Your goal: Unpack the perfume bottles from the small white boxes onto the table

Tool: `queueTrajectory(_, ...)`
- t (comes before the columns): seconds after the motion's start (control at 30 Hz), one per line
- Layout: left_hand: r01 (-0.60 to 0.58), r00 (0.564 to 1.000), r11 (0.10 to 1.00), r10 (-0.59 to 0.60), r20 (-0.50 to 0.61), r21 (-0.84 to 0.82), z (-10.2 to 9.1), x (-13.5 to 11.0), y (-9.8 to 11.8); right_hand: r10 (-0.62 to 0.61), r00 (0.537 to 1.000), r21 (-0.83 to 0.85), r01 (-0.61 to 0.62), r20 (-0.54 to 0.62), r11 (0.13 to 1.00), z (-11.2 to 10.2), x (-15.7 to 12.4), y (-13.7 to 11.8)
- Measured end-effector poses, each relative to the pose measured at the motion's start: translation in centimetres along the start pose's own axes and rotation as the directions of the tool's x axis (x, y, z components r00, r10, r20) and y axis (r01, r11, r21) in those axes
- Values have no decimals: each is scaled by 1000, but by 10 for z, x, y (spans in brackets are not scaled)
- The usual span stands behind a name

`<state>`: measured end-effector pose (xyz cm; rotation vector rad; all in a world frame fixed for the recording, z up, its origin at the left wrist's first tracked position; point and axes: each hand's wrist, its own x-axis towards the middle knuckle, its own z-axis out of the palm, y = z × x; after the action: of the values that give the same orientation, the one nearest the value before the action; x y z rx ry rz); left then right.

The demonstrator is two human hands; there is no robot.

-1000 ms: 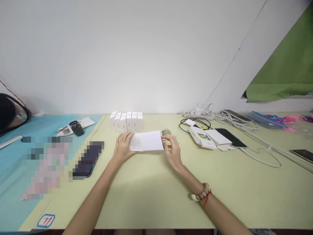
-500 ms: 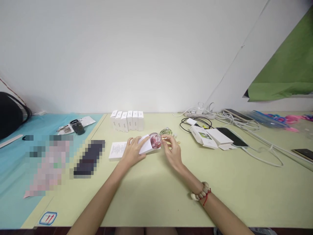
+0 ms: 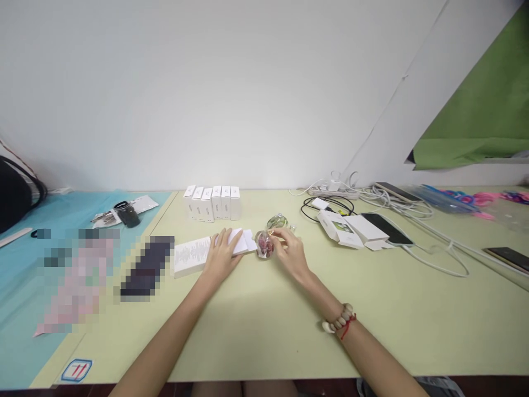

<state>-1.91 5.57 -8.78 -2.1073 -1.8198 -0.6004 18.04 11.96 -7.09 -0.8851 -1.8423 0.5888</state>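
Green table (image 3: 264, 331) carries a white carton (image 3: 192, 255) lying flat. L hand (image 3: 223, 255) rests on it, palm down, fingers spread, prob. pinning it vs. sliding. R hand (image 3: 291, 253) pinches the small pink bottle (image 3: 264, 243), fingertips closed, just beside the carton's open flaps.

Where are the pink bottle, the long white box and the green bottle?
pink bottle (image 3: 264, 245): head view, its round body.
long white box (image 3: 190, 257): head view, its printed face.
green bottle (image 3: 276, 221): head view, its body.
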Motion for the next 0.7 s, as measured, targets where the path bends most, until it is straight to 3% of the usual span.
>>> queueTrajectory(0.27,-10,1000,1000,10,-15,-11,-3,-2,17,-79,993,-102,87,85,991,6,1,7)
queueTrajectory(0.43,172,985,985,-172,-9,11,-15,0,-2,-135,983,-302,167,123,939,8,1,1)
queueTrajectory(0.57,351,925,934,-356,136,59,-19,-3,-24,-182,973,-352,220,140,910,12,4,9)
queueTrajectory(0.7,388,901,919,-395,179,75,-17,-3,-32,-244,968,-430,245,57,869,19,7,13)
